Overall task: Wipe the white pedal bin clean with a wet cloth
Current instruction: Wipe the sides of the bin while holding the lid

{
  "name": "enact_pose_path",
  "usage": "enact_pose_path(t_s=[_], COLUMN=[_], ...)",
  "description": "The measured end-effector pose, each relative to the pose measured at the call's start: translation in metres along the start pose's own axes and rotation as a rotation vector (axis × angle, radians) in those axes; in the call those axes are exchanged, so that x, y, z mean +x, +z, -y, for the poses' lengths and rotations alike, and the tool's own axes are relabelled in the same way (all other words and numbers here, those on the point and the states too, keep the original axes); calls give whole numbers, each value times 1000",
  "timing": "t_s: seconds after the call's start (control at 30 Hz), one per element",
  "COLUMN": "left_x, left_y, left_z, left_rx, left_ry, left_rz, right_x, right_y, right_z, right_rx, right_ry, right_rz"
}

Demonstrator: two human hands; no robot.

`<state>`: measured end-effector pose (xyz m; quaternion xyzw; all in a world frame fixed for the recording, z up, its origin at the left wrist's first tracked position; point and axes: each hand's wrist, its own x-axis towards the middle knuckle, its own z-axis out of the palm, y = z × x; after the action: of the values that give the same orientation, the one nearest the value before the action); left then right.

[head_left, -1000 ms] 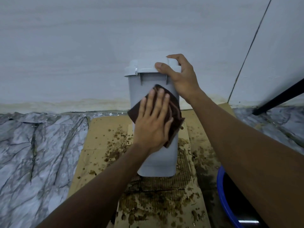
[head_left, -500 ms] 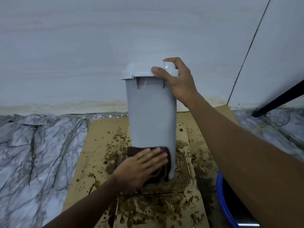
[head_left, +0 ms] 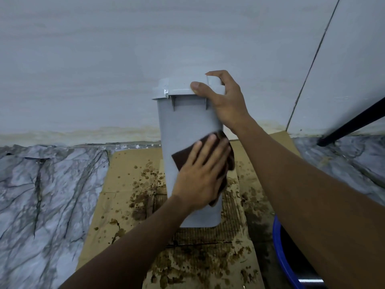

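Gripped at the top by the right hand (head_left: 226, 105), the bin (head_left: 183, 126) is kept standing on the stained cardboard (head_left: 125, 184), close to the wall. The thumb is laid across the near rim of the lid (head_left: 177, 89) and the fingers are curled over its far edge. The cloth (head_left: 181, 162) is pressed flat against the bin's near face by the left hand (head_left: 200, 178), whose fingers are straight and spread, not closed round the fabric.

The bin's long axis runs vertically, so the surface to be wiped extends above and below the cloth. The cloth is placed about mid-height and towards the right edge, with its far corner just under the right wrist. Bare plastic is left above it up to the lid brackets and below it down to the base. The left hand is the nearer one to that surface (the right is taken up with steadying), and a further stroke would probably be run along the vertical axis.

Compared with half a second ago, the cloth and left hand are found higher: they were then at the bin's foot, beside the cardboard. The right hand's hold on the lid is unchanged. A blue basin (head_left: 279, 251) is seen at the lower right, apart from the bin.
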<state>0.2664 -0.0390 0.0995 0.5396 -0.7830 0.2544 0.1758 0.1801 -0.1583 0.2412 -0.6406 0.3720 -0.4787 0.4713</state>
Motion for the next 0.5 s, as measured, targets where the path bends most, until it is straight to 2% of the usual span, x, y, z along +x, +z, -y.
enact_pose_path(t_s=[0.17, 0.3, 0.4, 0.5], left_x=[-61, -106, -124, -132], left_y=[20, 25, 25, 20], left_z=[-21, -8, 16, 37], left_rx=[112, 174, 163, 54], left_ry=[340, 516, 487, 234], left_rz=[232, 264, 183, 63], right_x=[-1, -2, -1, -1], right_y=[0, 0, 3, 4], right_z=[0, 0, 2, 2], right_rx=[7, 18, 7, 10], right_ry=[10, 9, 18, 16], right_rz=[8, 15, 20, 17])
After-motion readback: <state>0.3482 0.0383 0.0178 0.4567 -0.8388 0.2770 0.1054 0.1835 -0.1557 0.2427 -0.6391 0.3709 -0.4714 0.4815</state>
